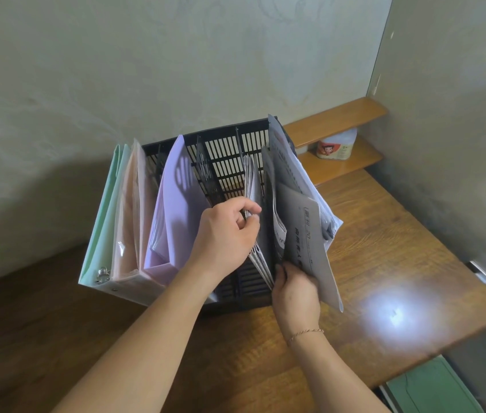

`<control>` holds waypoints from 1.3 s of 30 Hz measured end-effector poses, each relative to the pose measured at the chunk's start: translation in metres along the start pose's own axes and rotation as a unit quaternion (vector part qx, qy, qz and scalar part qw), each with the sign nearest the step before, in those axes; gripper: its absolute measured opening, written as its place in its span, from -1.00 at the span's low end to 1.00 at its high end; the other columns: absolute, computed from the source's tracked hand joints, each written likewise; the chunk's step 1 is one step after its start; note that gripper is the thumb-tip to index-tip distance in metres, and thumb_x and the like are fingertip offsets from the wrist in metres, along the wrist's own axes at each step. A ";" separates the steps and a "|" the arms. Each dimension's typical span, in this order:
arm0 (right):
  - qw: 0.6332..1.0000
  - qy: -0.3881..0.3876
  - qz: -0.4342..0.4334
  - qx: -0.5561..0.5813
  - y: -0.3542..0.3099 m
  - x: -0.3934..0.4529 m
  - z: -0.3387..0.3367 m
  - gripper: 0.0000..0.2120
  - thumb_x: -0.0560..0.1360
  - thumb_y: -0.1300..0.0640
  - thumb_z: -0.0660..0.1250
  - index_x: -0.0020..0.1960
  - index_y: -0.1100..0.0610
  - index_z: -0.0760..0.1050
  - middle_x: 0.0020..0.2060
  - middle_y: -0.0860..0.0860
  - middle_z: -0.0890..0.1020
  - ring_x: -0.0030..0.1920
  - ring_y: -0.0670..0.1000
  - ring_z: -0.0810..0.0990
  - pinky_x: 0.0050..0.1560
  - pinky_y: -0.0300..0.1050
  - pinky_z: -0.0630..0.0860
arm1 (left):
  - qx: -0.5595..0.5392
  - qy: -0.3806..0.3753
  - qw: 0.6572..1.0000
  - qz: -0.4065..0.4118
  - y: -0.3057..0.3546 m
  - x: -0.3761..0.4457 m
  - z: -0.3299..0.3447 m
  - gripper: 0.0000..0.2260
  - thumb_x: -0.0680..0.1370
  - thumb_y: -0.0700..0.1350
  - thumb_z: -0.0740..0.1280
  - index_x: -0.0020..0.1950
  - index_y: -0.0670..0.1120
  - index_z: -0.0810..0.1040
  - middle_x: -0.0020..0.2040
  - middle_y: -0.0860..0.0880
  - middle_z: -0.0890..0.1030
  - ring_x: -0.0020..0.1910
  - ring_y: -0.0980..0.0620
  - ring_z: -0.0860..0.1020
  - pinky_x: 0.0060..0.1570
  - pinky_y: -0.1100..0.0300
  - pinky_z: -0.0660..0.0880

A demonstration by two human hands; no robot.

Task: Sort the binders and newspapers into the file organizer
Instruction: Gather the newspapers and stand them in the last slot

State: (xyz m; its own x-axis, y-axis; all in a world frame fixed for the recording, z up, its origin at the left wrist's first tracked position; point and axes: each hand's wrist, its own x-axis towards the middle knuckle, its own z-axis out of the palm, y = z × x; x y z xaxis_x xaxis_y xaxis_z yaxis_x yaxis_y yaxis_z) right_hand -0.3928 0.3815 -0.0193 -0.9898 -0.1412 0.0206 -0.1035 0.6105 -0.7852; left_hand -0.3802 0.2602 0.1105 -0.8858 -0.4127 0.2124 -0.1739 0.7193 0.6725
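A black slatted file organizer (223,150) stands on the wooden desk. Its left compartments hold a green binder (101,216), a peach binder (131,210) and a lilac binder (176,216), all upright. My left hand (226,234) pinches the top edge of a folded newspaper (250,180) standing in a slot right of the middle. My right hand (294,289) grips the lower edge of a grey newspaper (304,231) with printed characters in the rightmost slot. More grey papers (289,162) lean behind it.
The wooden desk (384,239) stretches right, with a bright light spot (393,314) on it. Two small wooden shelves (337,114) sit in the back corner, a white container (337,147) on the lower one. A green folder (432,389) lies below the desk's right edge.
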 end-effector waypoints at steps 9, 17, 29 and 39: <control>0.968 -0.016 -0.137 -0.211 -0.001 -0.023 -0.013 -0.79 0.21 0.27 0.53 -0.39 0.06 0.51 -0.67 0.01 0.47 -0.70 0.10 0.43 -0.72 -0.20 0.32 | -0.038 0.019 0.999 0.008 0.003 0.000 0.002 -0.77 0.59 0.06 0.29 0.15 -0.04 0.55 -0.56 0.08 0.36 -0.55 0.14 0.38 -0.47 0.42 0.28; 0.969 0.001 -0.158 -0.192 0.003 -0.027 -0.013 -0.88 0.31 0.19 0.48 -0.28 0.05 0.55 -0.60 0.01 0.51 -0.63 0.09 0.50 -0.67 -0.16 0.39 | -0.014 0.007 0.999 0.040 0.005 0.005 0.004 -0.68 0.58 -0.14 0.34 0.34 -0.01 0.52 -0.54 0.09 0.38 -0.49 0.16 0.43 -0.32 0.50 0.38; 0.987 -0.001 -0.124 -0.097 0.004 -0.026 -0.011 -0.79 0.45 0.13 0.41 0.05 -0.08 0.58 -0.31 -0.06 0.69 -0.28 0.05 0.67 -0.45 -0.07 0.59 | 0.024 0.003 0.999 0.035 0.002 0.005 0.006 -0.91 0.57 -0.11 0.35 -0.04 0.01 0.65 -0.53 0.18 0.46 -0.53 0.11 0.38 -0.40 0.36 0.32; 0.995 -0.037 -0.086 -0.046 0.084 -0.071 -0.060 -0.76 0.39 -0.27 0.33 -0.09 -0.14 0.51 -0.43 -0.26 0.58 -0.50 -0.23 0.52 -0.44 -0.34 0.42 | 0.052 -0.042 0.997 0.045 0.002 0.006 0.000 -0.88 0.57 -0.16 0.31 -0.01 0.01 0.63 -0.55 0.23 0.46 -0.58 0.14 0.39 -0.43 0.32 0.35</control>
State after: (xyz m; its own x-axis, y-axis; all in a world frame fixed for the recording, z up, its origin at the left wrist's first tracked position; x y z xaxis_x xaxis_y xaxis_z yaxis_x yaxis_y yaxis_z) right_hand -0.3370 0.4899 -0.0495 -0.9470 -0.3048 0.1014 -0.2825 0.6402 -0.7143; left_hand -0.3859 0.2590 0.1130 -0.9319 -0.2992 0.2052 -0.1324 0.8071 0.5753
